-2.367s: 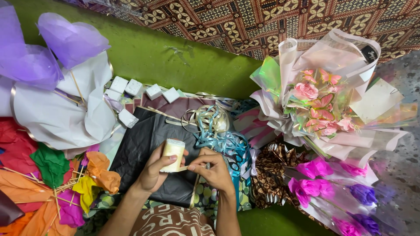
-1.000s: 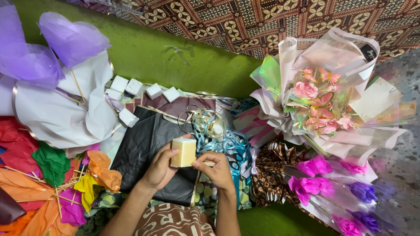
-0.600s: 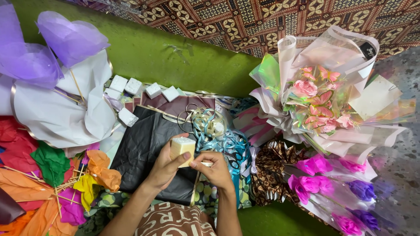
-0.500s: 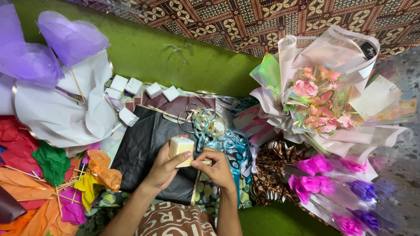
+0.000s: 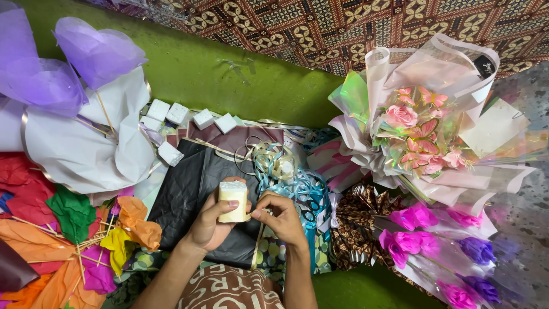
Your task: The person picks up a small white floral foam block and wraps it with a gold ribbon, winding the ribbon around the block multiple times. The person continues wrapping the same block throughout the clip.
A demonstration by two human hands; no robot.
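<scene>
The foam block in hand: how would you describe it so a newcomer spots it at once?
Start at the black sheet spread in the middle of the pile, below the green wall. Over its right edge the left hand holds a small cream foam block upright, the right hand pinching pale ribbon against it. The other white blocks lie loose farther up.

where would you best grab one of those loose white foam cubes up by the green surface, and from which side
Probably the lower white foam cube: pinch its two opposite flat sides from above. It lies apart from the other cubes, so fingers fit around it. The left hand grips the wrapped block similarly.
</scene>
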